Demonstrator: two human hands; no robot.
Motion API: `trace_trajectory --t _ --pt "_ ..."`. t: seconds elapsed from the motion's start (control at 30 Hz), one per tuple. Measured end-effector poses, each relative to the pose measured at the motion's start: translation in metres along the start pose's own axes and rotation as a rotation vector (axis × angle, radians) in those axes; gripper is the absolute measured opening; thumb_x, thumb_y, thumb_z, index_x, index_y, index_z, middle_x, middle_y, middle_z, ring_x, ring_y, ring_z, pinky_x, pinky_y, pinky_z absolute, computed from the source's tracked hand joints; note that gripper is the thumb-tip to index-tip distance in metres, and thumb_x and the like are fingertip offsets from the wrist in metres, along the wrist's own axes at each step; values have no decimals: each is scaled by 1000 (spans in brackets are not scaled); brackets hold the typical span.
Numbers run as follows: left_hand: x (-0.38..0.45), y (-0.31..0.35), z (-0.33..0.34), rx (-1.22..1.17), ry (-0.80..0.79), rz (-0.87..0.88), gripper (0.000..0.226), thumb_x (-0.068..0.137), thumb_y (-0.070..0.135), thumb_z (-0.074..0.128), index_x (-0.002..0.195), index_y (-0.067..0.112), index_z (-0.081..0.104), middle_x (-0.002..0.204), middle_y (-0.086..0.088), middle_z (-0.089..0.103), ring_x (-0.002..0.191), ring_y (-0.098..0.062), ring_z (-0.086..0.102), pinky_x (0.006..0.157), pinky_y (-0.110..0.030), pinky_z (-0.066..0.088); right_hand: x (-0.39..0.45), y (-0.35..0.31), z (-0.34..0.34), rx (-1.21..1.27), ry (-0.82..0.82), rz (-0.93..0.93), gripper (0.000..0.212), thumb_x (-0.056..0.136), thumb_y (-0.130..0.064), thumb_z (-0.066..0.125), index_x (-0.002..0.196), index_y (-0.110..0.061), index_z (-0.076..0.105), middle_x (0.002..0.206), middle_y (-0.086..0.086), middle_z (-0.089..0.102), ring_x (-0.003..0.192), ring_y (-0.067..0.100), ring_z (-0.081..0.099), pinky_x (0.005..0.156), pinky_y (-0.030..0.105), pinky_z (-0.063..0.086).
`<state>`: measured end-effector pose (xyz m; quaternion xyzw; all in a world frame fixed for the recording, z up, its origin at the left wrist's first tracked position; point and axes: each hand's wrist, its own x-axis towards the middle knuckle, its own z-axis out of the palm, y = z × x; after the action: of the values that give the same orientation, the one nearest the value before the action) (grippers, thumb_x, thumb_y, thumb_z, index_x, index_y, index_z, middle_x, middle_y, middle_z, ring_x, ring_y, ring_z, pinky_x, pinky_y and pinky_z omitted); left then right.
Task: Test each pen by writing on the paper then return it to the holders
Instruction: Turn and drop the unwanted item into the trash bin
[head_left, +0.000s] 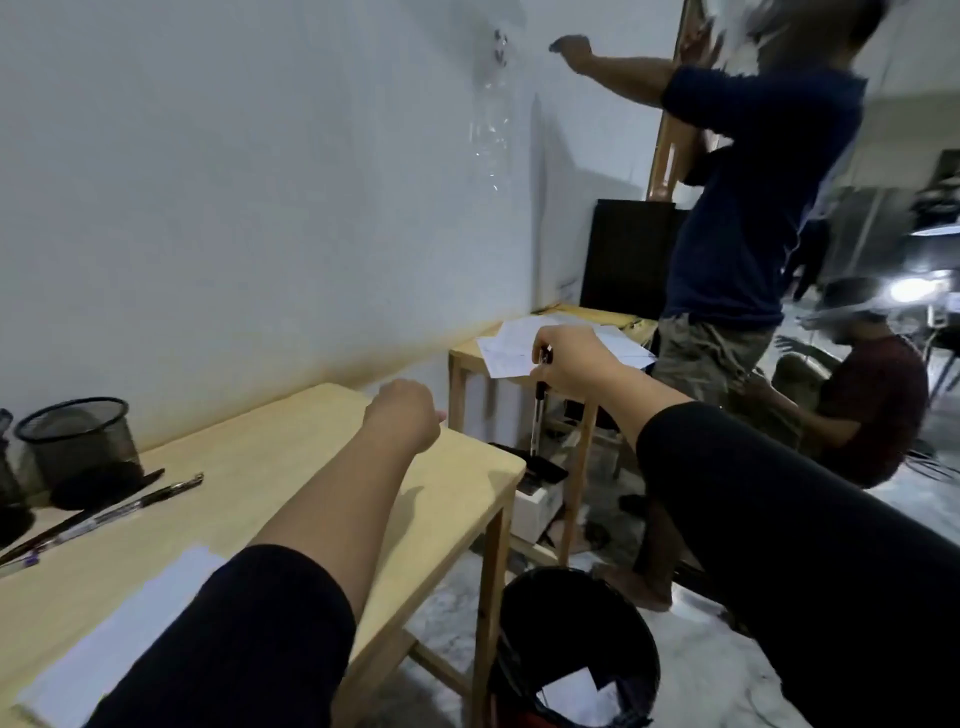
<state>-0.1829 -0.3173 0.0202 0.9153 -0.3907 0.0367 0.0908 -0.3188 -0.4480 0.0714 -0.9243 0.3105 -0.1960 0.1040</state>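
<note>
Left hand (402, 415) fisted — right hand (566, 364) pinching.

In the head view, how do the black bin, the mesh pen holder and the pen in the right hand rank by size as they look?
1. Black bin, though nearest the camera.
2. Mesh pen holder.
3. Pen in the right hand, clearly thinnest.

Second holder (4, 457) cut by left edge; bystanders blurred.

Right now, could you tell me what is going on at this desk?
The person's right hand holds a pen upright out past the wooden table's edge, above the black bin. The left hand is a loose empty fist. Other pens lie beside the mesh holder; the paper sits nearer.
</note>
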Motion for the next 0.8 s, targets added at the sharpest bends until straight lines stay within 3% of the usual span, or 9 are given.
trace_trajectory --t 0.3,0.47,0.57,0.67,0.8 --pt "48 67 91 -61 -156 -27 47 94 37 46 125 2 48 126 -17 53 113 -29 52 81 -31 44 18 120 55 62 -125 133 14 85 -13 61 96 -5 59 103 16 63 93 30 58 73 33 45" --pt "62 80 124 -59 -124 -36 50 95 40 39 126 1 48 128 -17 51 116 -30 49 92 -36 43 25 174 109 43 -235 172 14 86 -18 61 96 -10 57 106 15 64 99 30 59 74 31 42" --pt "65 81 133 -35 -54 -44 52 97 39 33 129 1 45 129 -16 47 117 -29 47 96 -37 42 30 190 136 1 -382 197 32 88 -25 59 117 -13 57 121 13 61 110 29 56 84 33 45" --pt "69 79 135 38 -54 -23 54 97 42 29 131 2 43 132 -16 43 121 -30 43 97 -39 41 33 192 150 -96 -522 198 55 92 -36 52 140 -13 39 141 12 47 128 30 45 102 38 41" --pt "80 83 121 164 -174 -23 56 97 44 27 132 2 42 135 -17 43 123 -31 43 97 -40 41 42 182 145 -153 -569 169 55 97 -38 36 144 -9 30 149 13 38 133 31 40 107 40 37"
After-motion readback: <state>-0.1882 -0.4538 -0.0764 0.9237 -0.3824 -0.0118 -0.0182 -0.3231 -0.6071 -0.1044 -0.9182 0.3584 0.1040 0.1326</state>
